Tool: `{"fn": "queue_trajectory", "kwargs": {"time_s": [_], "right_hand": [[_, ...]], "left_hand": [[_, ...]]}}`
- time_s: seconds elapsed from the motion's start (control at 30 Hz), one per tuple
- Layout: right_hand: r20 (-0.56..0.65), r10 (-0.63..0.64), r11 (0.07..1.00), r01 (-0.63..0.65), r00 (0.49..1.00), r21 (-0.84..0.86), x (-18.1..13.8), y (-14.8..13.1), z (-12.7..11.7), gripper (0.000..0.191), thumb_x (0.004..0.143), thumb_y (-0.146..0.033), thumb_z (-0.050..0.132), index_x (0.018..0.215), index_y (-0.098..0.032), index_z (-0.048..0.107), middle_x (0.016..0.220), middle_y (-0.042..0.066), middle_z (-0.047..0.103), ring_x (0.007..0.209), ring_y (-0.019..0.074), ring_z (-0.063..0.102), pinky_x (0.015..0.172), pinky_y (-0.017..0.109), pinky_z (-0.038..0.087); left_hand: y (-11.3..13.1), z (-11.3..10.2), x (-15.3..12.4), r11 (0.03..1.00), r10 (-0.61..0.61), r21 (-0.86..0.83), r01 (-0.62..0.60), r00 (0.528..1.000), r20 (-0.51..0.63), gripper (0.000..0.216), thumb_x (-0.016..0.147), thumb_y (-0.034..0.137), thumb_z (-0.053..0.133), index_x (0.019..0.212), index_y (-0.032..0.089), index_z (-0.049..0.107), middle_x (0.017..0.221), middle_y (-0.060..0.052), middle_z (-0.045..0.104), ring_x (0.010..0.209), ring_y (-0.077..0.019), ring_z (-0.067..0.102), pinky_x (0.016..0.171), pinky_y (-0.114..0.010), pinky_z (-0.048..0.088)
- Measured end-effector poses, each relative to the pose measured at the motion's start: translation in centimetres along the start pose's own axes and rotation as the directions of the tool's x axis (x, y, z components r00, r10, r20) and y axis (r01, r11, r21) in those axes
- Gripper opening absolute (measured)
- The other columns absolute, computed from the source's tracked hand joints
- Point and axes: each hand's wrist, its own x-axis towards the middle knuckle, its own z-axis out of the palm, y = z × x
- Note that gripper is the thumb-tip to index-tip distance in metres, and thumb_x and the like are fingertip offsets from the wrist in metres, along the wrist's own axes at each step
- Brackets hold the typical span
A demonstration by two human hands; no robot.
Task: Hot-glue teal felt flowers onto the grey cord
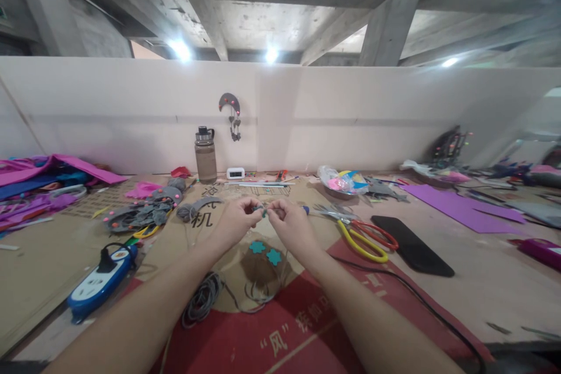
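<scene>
My left hand [236,221] and my right hand [290,223] meet above the middle of the table, fingers pinched together on a small teal and grey piece [263,210] held between them. Below the hands, two teal flower shapes [265,252] lie on a brown felt piece [262,269]. A coil of grey cord [202,299] rests beside my left forearm. Cardboard and a red printed sheet [284,333] cover the table under my arms.
Yellow scissors [362,242] and red scissors [377,232] lie right of my hands, next to a black phone [412,245]. A blue power strip [103,280] sits left. Grey felt pieces [140,213], a water bottle [205,155], purple sheets [460,207] and a white partition wall stand behind.
</scene>
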Motion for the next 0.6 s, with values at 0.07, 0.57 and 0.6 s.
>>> {"fn": "queue_trajectory", "kwargs": {"time_s": [0.07,0.57,0.6], "right_hand": [[0.012,0.021,1.0,-0.021,1.0,0.02,0.1,0.2,0.2,0.014,0.076,-0.026,0.05,0.074,-0.017,0.061,0.062,0.0,0.057,0.058,0.0126,0.048,0.055,0.023,0.034],[0.039,0.094,0.994,-0.096,0.995,0.055,0.2,1.4,1.7,0.014,0.074,-0.023,0.049,0.068,-0.017,0.06,0.057,-0.003,0.051,0.053,0.0112,0.044,0.05,0.022,0.032],[0.038,0.107,0.993,-0.109,0.993,0.046,0.2,1.3,1.7,0.013,0.073,-0.022,0.049,0.067,-0.017,0.059,0.057,-0.003,0.052,0.053,0.0113,0.044,0.051,0.022,0.032]], "left_hand": [[-0.3,0.0,0.1,1.0,-0.013,-0.008,0.013,1.0,0.007,0.014,0.069,0.028,0.055,0.073,0.015,0.059,0.05,0.005,0.046,0.046,-0.0077,0.04,0.044,-0.019,0.031],[-1.8,0.2,0.5,0.991,-0.135,-0.014,0.135,0.991,0.028,0.02,0.068,0.035,0.058,0.068,0.015,0.057,0.043,0.007,0.043,0.039,-0.0076,0.034,0.042,-0.02,0.026],[-1.9,0.2,0.6,0.991,-0.13,-0.009,0.13,0.991,0.023,0.02,0.068,0.035,0.058,0.067,0.015,0.057,0.044,0.007,0.043,0.04,-0.0078,0.035,0.042,-0.02,0.026]]}}
